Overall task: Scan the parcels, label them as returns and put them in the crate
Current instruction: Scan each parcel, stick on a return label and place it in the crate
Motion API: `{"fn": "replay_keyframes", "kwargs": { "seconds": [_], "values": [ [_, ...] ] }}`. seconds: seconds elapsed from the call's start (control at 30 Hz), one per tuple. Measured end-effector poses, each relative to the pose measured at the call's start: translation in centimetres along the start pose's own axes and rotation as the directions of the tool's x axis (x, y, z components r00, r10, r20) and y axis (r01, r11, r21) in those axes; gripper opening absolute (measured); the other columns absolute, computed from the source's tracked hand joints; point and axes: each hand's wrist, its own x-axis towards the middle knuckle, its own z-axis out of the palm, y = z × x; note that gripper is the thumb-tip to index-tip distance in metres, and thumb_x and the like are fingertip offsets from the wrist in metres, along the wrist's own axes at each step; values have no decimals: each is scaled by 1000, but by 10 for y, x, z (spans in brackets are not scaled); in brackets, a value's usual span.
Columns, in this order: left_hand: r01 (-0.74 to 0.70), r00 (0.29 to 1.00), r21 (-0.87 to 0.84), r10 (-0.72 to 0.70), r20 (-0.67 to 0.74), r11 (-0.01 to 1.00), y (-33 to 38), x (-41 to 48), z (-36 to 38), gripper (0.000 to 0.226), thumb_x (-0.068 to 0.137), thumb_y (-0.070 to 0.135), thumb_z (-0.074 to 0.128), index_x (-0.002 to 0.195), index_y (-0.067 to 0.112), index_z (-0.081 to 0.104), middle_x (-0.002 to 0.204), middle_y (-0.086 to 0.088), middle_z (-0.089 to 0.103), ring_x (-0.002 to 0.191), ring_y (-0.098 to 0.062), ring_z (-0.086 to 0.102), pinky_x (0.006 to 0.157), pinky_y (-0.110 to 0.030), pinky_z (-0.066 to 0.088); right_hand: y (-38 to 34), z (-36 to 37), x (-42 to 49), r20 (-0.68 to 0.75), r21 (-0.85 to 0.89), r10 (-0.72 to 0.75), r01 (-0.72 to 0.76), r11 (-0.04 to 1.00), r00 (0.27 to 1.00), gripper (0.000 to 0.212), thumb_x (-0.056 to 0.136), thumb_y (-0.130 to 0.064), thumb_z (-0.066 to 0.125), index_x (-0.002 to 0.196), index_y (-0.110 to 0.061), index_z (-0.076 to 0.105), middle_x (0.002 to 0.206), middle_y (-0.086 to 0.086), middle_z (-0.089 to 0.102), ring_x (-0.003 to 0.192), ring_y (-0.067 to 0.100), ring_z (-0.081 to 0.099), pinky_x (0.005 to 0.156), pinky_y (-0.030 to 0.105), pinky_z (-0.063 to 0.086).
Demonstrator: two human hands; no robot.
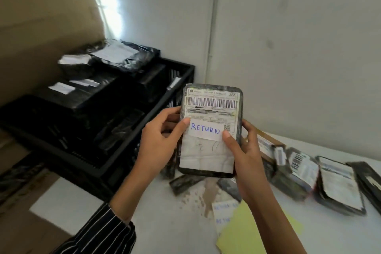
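I hold a dark wrapped parcel point(210, 107) upright in front of me, above the white table point(179, 225). It carries a barcode shipping label and a white slip reading RETURN point(205, 129). My left hand point(158, 140) grips its left edge, thumb on the slip's left end. My right hand point(245, 154) grips the right edge, thumb on the slip's right end. The black crate point(181, 80) stands to the left, holding several black parcels.
More wrapped parcels point(303, 171) lie in a row on the table at right. A sheet of RETURN slips point(224, 216) and yellow paper point(247, 233) lie near the front edge. Cardboard boxes point(31, 181) sit lower left. White walls meet behind the crate.
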Motion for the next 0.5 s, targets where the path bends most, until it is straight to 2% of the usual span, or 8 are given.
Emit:
{"fn": "replay_keyframes", "kwargs": {
  "seconds": [0.13,0.23,0.33,0.4,0.43,0.5],
  "values": [
    [-62,998,67,60,32,996,0,38,-55,26,90,15,60,116,15,62,98,5,70,88,-3,66,74,-12,49,-1,55,31,46,6,14,-14,1000,999,44,88,-24,61,126,-35,43,108,-6,70,99,14,68,81,38,57],
    [-94,995,216,82,64,972,-16,58,-105,27,90,18,60,117,20,61,102,6,68,96,-2,64,82,-14,49,2,91,54,48,30,75,-77,997,996,40,88,-24,61,124,-29,45,110,-2,70,97,17,69,81,45,57],
    [-124,992,399,116,43,908,-36,70,-155,29,88,21,62,117,22,61,109,10,65,105,2,59,92,-16,47,2,121,80,29,52,134,-135,989,991,34,91,-26,58,121,-16,47,108,3,70,85,14,71,63,34,59],
    [-149,987,490,158,24,859,-47,77,-180,30,88,22,63,117,20,61,112,9,62,109,0,57,94,-16,46,0,139,100,24,18,206,-206,978,978,34,93,-31,55,119,-11,47,102,3,70,77,12,71,57,29,58],
    [-149,987,500,159,23,853,-52,81,-190,29,88,22,62,117,20,61,112,8,62,108,-2,57,93,-17,47,-2,147,110,29,-3,251,-251,968,968,35,94,-33,54,119,-9,49,101,3,70,76,13,70,58,29,59],
    [-82,997,407,76,32,910,-58,89,-202,29,87,26,60,115,20,61,109,6,64,102,-6,62,86,-22,52,-7,161,130,62,-84,331,-325,942,942,33,96,-32,52,117,-7,53,94,4,72,72,14,69,57,26,58]
  ]
}}
